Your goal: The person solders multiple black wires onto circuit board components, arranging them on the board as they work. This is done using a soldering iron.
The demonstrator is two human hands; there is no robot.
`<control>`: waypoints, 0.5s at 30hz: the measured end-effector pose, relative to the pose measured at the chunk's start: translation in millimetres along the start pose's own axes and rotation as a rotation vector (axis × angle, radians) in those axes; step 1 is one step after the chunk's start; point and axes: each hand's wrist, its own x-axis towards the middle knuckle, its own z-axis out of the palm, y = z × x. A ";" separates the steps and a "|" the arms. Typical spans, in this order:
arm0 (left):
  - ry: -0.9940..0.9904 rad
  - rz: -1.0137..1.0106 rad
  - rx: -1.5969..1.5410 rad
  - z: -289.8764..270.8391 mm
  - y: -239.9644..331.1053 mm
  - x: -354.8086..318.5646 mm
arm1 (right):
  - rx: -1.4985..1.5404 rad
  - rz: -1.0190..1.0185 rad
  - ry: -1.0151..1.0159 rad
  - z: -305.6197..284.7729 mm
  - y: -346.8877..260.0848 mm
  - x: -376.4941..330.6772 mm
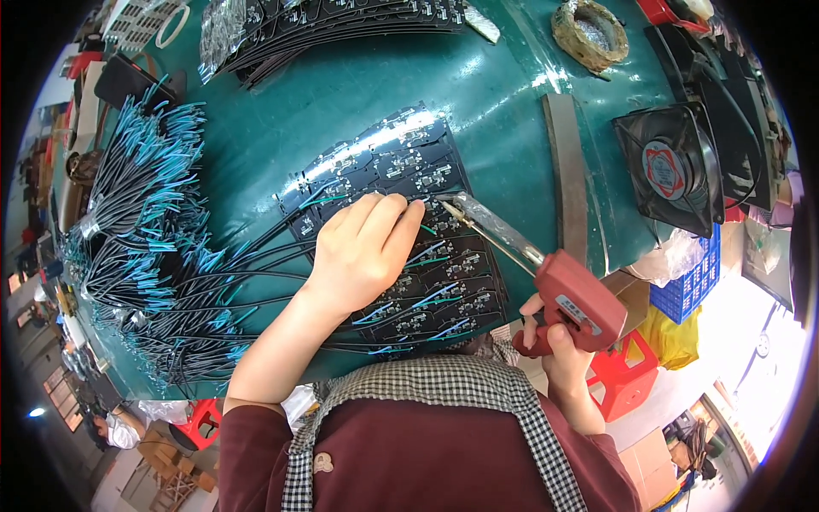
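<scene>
A panel of black circuit boards point(392, 162) lies on the green table, with blue and green wire ends across its rows. My left hand point(363, 243) rests over its middle, fingers pinched together on a black cable that comes from the left; the fingers hide the cable's end. My right hand point(559, 346) is wrapped round the handle of a red soldering gun point(584, 299). The gun's slim metal tip points left and meets the panel just beside my left fingertips. Whether the tip touches a wire there cannot be made out.
Bundled black cables with blue ends point(158, 222) heap up at the left. More board panels point(341, 34) are stacked at the far edge. To the right are a dark flat bar point(564, 171), a square black fan point(670, 166) and a round crusted dish point(589, 34). A red stool point(627, 375) stands below.
</scene>
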 end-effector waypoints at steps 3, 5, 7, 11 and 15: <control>0.006 -0.014 -0.015 2.0 -0.7 -0.3 | -0.003 0.027 -0.011 2.3 0.5 2.3; 0.011 -0.016 -0.019 3.0 -1.4 -0.2 | 0.022 0.032 -0.034 2.0 0.1 3.2; -0.005 -0.020 -0.033 2.7 -1.3 1.2 | 0.046 0.036 -0.054 0.7 -0.2 3.6; -0.005 -0.022 -0.040 2.5 -1.3 1.2 | 0.018 0.045 -0.059 -3.3 3.4 2.1; -0.012 -0.023 -0.041 2.1 -0.7 1.5 | -0.027 0.110 -0.041 -4.6 5.8 -6.5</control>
